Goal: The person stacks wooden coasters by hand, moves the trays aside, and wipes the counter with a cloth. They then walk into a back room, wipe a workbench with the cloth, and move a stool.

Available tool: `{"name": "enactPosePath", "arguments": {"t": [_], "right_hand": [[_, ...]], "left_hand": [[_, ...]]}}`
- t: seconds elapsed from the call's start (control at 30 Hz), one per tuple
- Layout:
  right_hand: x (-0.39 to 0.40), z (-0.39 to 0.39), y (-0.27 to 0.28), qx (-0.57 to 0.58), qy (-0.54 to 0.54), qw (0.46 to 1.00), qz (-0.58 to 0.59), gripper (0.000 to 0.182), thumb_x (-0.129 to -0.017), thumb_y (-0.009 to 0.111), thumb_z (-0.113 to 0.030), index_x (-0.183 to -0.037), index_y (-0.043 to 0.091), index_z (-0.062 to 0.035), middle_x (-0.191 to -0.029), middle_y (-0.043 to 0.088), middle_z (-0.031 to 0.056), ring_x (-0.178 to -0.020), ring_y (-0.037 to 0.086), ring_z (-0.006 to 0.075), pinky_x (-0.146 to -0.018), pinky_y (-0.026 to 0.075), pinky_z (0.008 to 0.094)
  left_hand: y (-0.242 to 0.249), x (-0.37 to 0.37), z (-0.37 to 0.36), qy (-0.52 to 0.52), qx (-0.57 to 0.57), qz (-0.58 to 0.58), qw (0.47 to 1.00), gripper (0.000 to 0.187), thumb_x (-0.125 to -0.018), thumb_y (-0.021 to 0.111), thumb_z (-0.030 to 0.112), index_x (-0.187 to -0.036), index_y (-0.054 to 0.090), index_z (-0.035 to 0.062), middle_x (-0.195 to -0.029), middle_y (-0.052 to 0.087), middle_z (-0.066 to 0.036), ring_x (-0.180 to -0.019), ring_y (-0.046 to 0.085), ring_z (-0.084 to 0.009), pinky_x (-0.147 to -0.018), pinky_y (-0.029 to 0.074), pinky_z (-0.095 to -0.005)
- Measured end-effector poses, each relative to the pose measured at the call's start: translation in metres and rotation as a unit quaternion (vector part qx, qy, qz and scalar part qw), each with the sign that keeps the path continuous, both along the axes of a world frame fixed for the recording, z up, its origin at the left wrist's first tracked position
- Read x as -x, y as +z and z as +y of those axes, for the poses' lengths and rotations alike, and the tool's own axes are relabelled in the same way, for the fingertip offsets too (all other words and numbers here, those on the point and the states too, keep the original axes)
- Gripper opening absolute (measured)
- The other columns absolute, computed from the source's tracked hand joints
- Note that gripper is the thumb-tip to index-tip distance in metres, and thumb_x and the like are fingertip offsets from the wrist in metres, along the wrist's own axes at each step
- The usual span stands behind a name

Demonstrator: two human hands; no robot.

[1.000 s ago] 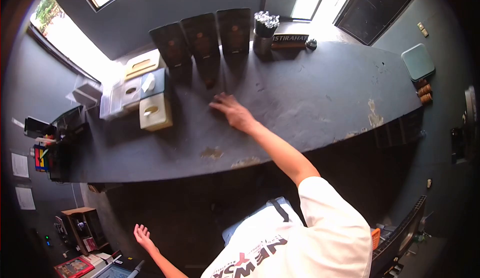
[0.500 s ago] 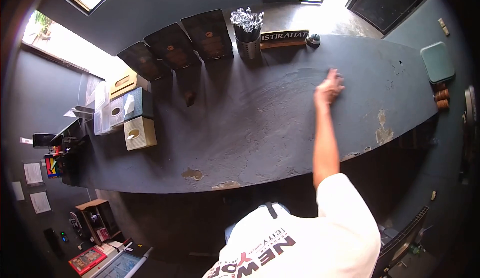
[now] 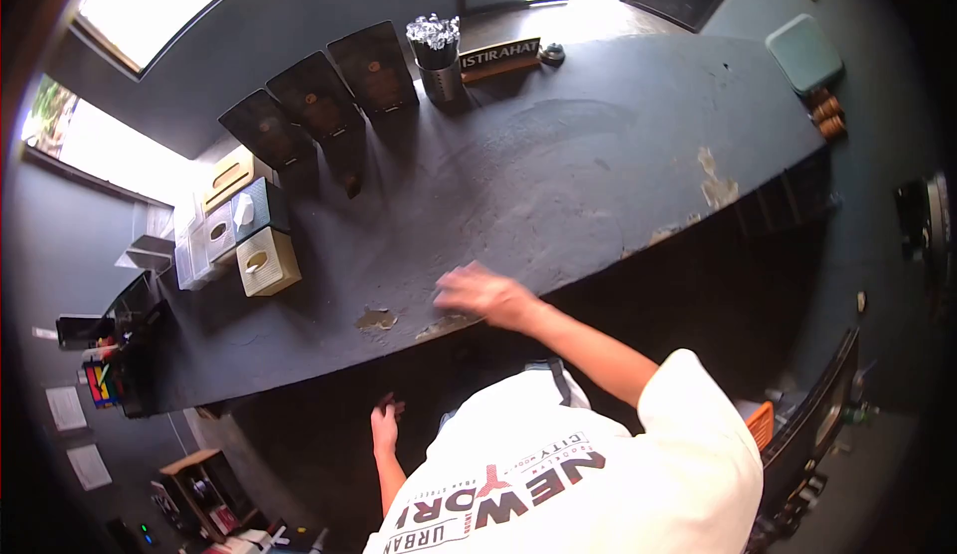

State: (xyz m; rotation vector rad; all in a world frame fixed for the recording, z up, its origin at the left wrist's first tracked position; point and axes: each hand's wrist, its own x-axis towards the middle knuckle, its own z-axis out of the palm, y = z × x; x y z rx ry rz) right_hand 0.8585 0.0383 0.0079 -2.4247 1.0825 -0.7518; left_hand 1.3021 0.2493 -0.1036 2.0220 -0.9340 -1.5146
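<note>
My right hand (image 3: 480, 293) is over the near part of the dark counter (image 3: 528, 180), close to its chipped front edge. Its fingers are stretched out toward the left and a little blurred, and no object shows in it. Lower down, my left hand (image 3: 385, 420) hangs below the counter edge beside my body, fingers slightly apart and holding nothing visible. A worn, peeled patch (image 3: 377, 320) in the counter surface lies left of my right hand.
Along the back stand black pouches (image 3: 314, 96), a metal holder (image 3: 441, 81) with foil-topped contents, an "ISTIRAHAT" sign (image 3: 500, 54) and a bell (image 3: 551, 53). Tissue boxes (image 3: 267, 263) sit at left. A green tray (image 3: 803, 54) is at the right end.
My right hand has swept from the far right of the counter back toward the front edge and left. My left hand has come into view. The view has tilted.
</note>
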Motion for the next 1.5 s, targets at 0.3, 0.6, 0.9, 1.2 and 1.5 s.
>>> {"name": "enactPosePath", "arguments": {"t": [0.3,0.6,0.9,1.2,1.5], "right_hand": [[0.308,0.081,-0.045,-0.001,-0.77,0.513,-0.379,0.056,-0.111,0.056,-0.003,-0.165,0.046,-0.0088,-0.146,0.067,0.0233,-0.131,0.07,0.0393,-0.11,0.059,0.0518],[0.09,0.172,0.062,-0.18,-0.427,0.596,-0.656,0.067,-0.103,0.081,-0.028,-0.158,0.054,-0.0027,-0.138,0.067,0.0174,-0.113,0.071,0.0263,-0.102,0.062,0.0453],[0.164,0.227,0.074,-0.186,-0.402,0.833,-0.331,0.063,-0.104,0.077,-0.014,-0.162,0.055,-0.005,-0.15,0.068,0.0197,-0.134,0.07,0.0296,-0.116,0.055,0.0433],[0.344,0.345,0.088,-0.165,-0.594,0.719,-0.319,0.029,-0.103,0.081,-0.024,-0.121,0.079,-0.0015,-0.108,0.085,0.0138,-0.097,0.082,0.0214,-0.087,0.062,0.035],[0.496,0.441,0.085,-0.107,-0.657,0.456,-0.591,0.026,-0.107,0.07,-0.033,-0.118,0.074,-0.01,-0.102,0.071,-0.0006,-0.099,0.069,0.0107,-0.089,0.057,0.0361]], "left_hand": [[0.071,-0.01,-0.097,-0.343,-0.124,0.116,0.924,0.049,-0.118,0.051,0.035,-0.145,0.069,-0.0017,-0.113,0.083,-0.018,-0.108,0.079,-0.0264,-0.1,0.058,-0.0379],[0.145,0.233,-0.086,-0.242,0.0,0.464,0.852,0.068,-0.12,0.048,0.052,-0.173,0.037,0.0117,-0.168,0.051,-0.017,-0.15,0.054,-0.0322,-0.122,0.049,-0.0535],[0.158,0.417,-0.083,-0.238,-0.006,0.476,0.846,0.044,-0.12,0.053,0.028,-0.158,0.05,0.0052,-0.143,0.069,-0.011,-0.128,0.07,-0.0261,-0.106,0.063,-0.0548],[0.193,0.625,-0.031,-0.523,0.066,0.296,0.796,0.037,-0.112,0.07,0.026,-0.14,0.069,0.0017,-0.123,0.075,-0.007,-0.112,0.071,-0.0161,-0.09,0.062,-0.0334],[0.184,0.742,-0.062,-0.547,0.118,0.254,0.789,0.029,-0.104,0.083,0.018,-0.126,0.074,0.0011,-0.106,0.074,-0.002,-0.094,0.069,-0.0103,-0.084,0.056,-0.0273]]}}
